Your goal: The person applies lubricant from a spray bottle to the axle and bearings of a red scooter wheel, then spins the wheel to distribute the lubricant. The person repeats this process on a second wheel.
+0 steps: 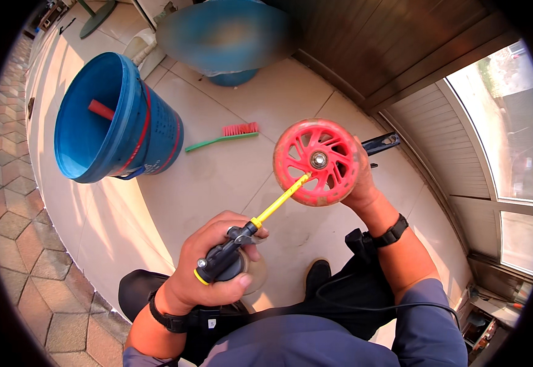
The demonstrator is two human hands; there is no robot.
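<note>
The left hand (187, 269) is clasping a yellow-wanded sprayer (236, 243) snugly, aiming it at the red wheel (319, 160), which the right hand (363, 186) is gripping farther right, its hold partly hidden; brown smudges are marking the wheel, so the work is looking unfinished

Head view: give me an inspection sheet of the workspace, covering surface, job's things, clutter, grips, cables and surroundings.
Surface: pale tiled floor, partly sunlit.
Job's things: red wheel; sprayer, its yellow nozzle overlapping the wheel in view, contact unclear.
Clutter: green-handled brush with red bristles; blue bucket with a red object inside.
Grips: left grip around the sprayer; right grip at the wheel's right side, fingers mostly hidden.
Cables: black cable crossing the right sleeve.
Surroundings: brown panelling, bright window at right, patterned paving at left.
</note>
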